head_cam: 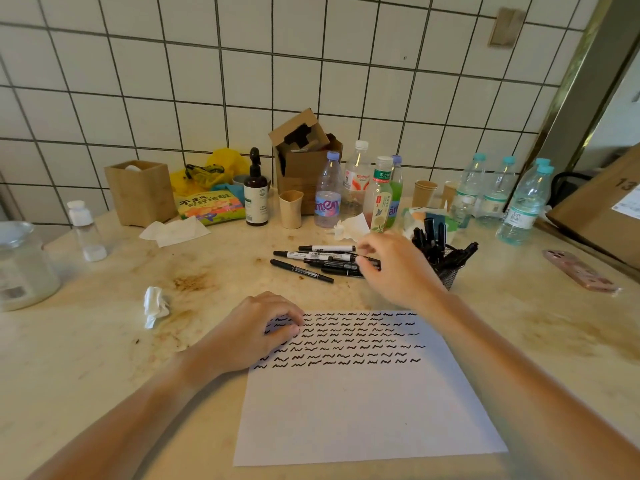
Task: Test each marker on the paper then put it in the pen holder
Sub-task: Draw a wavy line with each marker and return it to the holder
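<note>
Two hands — left [256,332] flat on smooth paper [367,403], right [391,268] reaching slim markers [322,261].

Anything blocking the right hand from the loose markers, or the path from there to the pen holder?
Nothing visible. The right hand is already at the loose markers; the pen holder sits just right of them, only bare table between.

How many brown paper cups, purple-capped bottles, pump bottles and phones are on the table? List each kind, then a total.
Brown paper cups: 2
Purple-capped bottles: 2
Pump bottle: 1
Phone: 1
Total: 6
</note>
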